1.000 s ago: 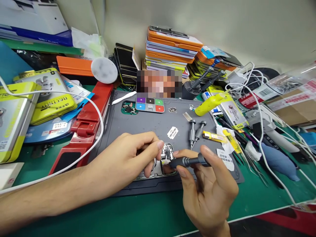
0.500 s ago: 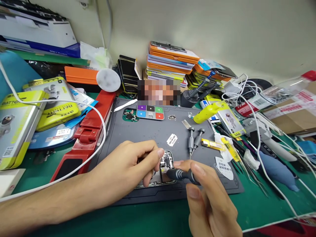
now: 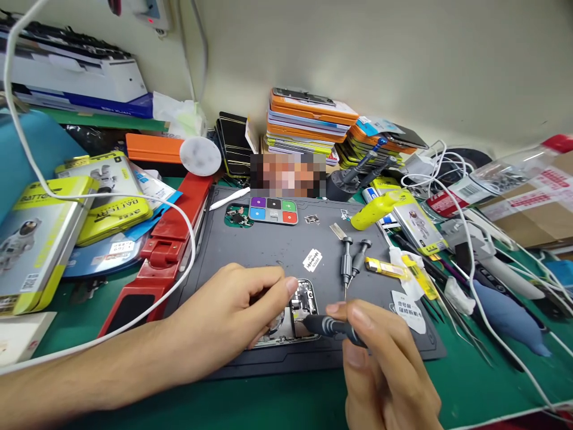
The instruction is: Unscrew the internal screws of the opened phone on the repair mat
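An opened phone [image 3: 299,329] lies on the dark grey mat, its inner parts showing. My left hand [image 3: 244,307] is closed over the phone's left part, with the thumb near the far edge and the other fingertips partly hidden. My right hand [image 3: 387,358] grips a dark grey screwdriver [image 3: 333,327] between thumb and fingers. The screwdriver lies tilted, its front end over the phone's right part; its tip cannot be made out. Two similar screwdrivers [image 3: 346,263] lie farther back on the mat, near a razor-blade-shaped piece [image 3: 313,260].
On the mat [image 3: 268,254] stand a yellow bottle [image 3: 373,212] and a colour-marked tray [image 3: 273,211]. A red clamp-like tool [image 3: 156,254] and battery boxes [image 3: 114,203] lie left. Tweezers [image 3: 465,331] and a blue blower [image 3: 505,313] lie right. A white cable [image 3: 192,239] loops across the left side.
The whole view has shifted slightly, so the scene sits a little lower. My left fingers have shifted slightly over the phone; the screwdriver stays in my right hand over the phone.
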`<state>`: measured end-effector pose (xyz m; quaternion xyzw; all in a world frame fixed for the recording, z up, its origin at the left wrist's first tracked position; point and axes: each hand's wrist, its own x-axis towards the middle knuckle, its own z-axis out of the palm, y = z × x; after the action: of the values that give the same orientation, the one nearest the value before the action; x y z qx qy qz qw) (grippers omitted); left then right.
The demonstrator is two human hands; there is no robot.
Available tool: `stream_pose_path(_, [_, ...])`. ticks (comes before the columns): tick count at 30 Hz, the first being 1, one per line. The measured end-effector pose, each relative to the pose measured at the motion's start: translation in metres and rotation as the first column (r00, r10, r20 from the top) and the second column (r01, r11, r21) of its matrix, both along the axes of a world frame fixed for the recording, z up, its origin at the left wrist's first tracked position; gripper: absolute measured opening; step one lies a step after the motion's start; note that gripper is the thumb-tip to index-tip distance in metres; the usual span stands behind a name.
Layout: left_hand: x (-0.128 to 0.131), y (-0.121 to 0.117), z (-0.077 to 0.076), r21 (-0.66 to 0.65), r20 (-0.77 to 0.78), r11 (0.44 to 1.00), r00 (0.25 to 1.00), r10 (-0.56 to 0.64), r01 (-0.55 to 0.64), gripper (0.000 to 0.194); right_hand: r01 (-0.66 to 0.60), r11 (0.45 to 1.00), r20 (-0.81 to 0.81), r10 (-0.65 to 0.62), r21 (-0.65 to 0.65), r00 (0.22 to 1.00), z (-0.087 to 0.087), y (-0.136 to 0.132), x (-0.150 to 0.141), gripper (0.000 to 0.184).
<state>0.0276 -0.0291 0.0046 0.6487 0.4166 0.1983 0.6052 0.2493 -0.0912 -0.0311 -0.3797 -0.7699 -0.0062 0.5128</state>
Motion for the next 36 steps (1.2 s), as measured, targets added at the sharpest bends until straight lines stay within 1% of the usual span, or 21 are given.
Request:
stream_pose_path(2, [0.000,0.000,0.000,0.001,0.011,1.000,1.000,-0.005,0.005,0.058,-0.034,0.999,0.015,0.035,-0.019,0.999,0.000,0.000,0.001,0.078])
stream_pose_path(4, [0.000,0.000,0.000,0.015,0.015,1.000,1.000,-0.013,0.013,0.057,-0.065,0.996,0.003,0.065,-0.067,0.998,0.001,-0.001,0.002,0.079])
stream_pose_path(7, [0.000,0.000,-0.001,0.068,-0.002,0.998,1.000,-0.016,0.016,0.055,-0.071,0.989,-0.012,0.070,-0.127,0.997,0.000,-0.001,0.001,0.081])
stream_pose_path(10, [-0.001,-0.001,-0.001,0.088,0.021,0.995,0.998,0.054,-0.055,0.052,-0.054,0.992,0.009,0.055,-0.118,0.998,-0.001,-0.001,0.000,0.084])
stream_pose_path(11, [-0.002,-0.002,-0.001,0.068,0.043,0.993,0.995,0.090,-0.093,0.051,-0.048,0.993,0.007,0.049,-0.111,0.999,-0.002,0.000,0.000,0.084])
stream_pose_path(14, [-0.004,-0.004,0.000,-0.065,0.124,0.984,0.977,0.176,-0.169,0.050,-0.066,0.992,-0.001,0.066,-0.106,0.998,-0.001,0.000,0.001,0.084])
stream_pose_path(16, [-0.005,-0.005,0.000,-0.132,0.191,0.977,0.963,0.191,-0.167,0.047,-0.098,0.989,0.004,0.099,-0.107,0.995,-0.001,-0.001,0.003,0.082])
stream_pose_path(17, [-0.004,-0.005,0.000,-0.142,0.216,0.978,0.959,0.184,-0.156,0.045,-0.107,0.988,0.010,0.109,-0.112,0.994,-0.001,-0.001,0.004,0.081])
stream_pose_path(19, [-0.003,-0.003,0.000,-0.103,0.236,0.986,0.960,0.151,-0.130,0.040,-0.103,0.987,0.006,0.104,-0.128,0.995,-0.003,-0.002,0.004,0.080])
stream_pose_path(22, [-0.001,0.000,0.003,0.026,0.190,0.993,0.976,0.106,-0.113,0.032,-0.061,0.987,-0.026,0.058,-0.150,0.998,-0.006,-0.003,0.002,0.079])
stream_pose_path(25, [-0.001,0.000,0.006,0.180,0.157,0.974,0.981,0.112,-0.140,0.023,-0.047,0.987,-0.048,0.040,-0.155,0.998,-0.008,-0.002,0.000,0.079])
stream_pose_path(27, [-0.001,0.000,0.007,0.250,0.130,0.962,0.988,0.082,-0.112,0.019,-0.048,0.989,-0.042,0.043,-0.140,0.998,-0.009,-0.002,0.000,0.079])
stream_pose_path(30, [-0.001,-0.001,0.007,0.274,0.099,0.959,0.994,0.044,-0.070,0.020,-0.009,0.992,-0.015,0.007,-0.124,1.000,-0.010,-0.002,0.001,0.080])
stream_pose_path(32, [0.000,-0.001,0.007,0.265,0.078,0.962,0.996,0.049,-0.069,0.021,0.003,0.990,-0.014,-0.005,-0.140,1.000,-0.011,-0.004,0.002,0.081])
stream_pose_path(34, [0.000,-0.001,0.009,0.236,0.055,0.970,0.997,0.055,-0.067,0.024,-0.013,0.983,-0.029,0.008,-0.180,1.000,-0.012,-0.006,0.002,0.083])
stream_pose_path(36, [0.000,-0.001,0.011,0.192,0.032,0.980,0.998,0.052,-0.058,0.028,-0.021,0.982,-0.037,0.014,-0.189,0.999,-0.012,-0.006,0.003,0.085])
